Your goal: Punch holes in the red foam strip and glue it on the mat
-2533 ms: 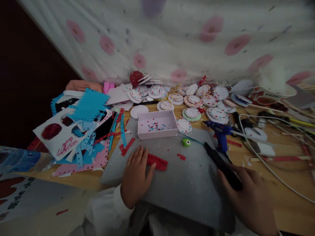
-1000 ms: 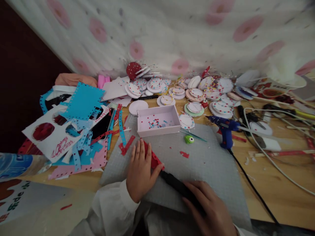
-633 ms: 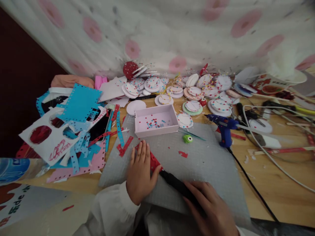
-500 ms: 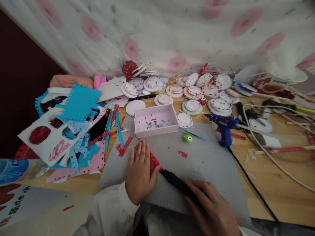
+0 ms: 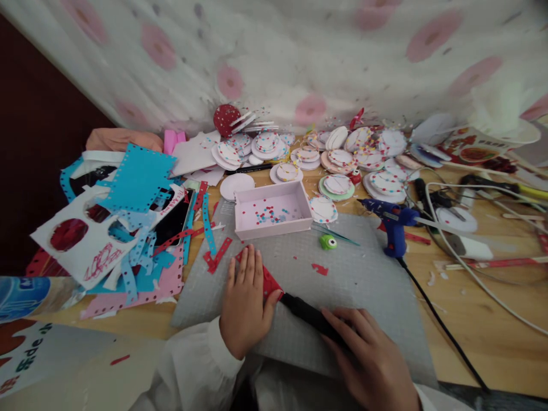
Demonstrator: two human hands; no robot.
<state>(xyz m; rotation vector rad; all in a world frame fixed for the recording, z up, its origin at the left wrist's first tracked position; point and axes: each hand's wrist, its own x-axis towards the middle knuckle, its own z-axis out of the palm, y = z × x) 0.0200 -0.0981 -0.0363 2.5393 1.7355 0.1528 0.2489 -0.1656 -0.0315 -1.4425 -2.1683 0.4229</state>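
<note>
My left hand (image 5: 246, 308) lies flat with fingers stretched, pressing a red piece of card (image 5: 270, 283) onto the grey mat (image 5: 355, 297). Much of the card is hidden under the palm and fingers. Fingers of my right hand (image 5: 377, 359) are wrapped round a long black-handled tool (image 5: 309, 314), its front end at the card's right corner beside my left thumb. The working tip is too small to make out. Beyond my hands stands a pale pink box (image 5: 274, 228) with tiny red and blue pieces inside. A small green craft punch (image 5: 328, 242) and a red scrap (image 5: 319, 269) lie right of it.
A blue glue gun (image 5: 394, 225) stands at the right, its black cord running down the wooden table (image 5: 462, 319). White cables (image 5: 492, 291) loop there. Stacked decorated paper discs (image 5: 338, 185) line the back. Punched paper scraps (image 5: 141, 177) pile up at the left.
My right hand and the black-handled tool have shifted very slightly. The left hand stays flat on the red card; the whole view has moved a little.
</note>
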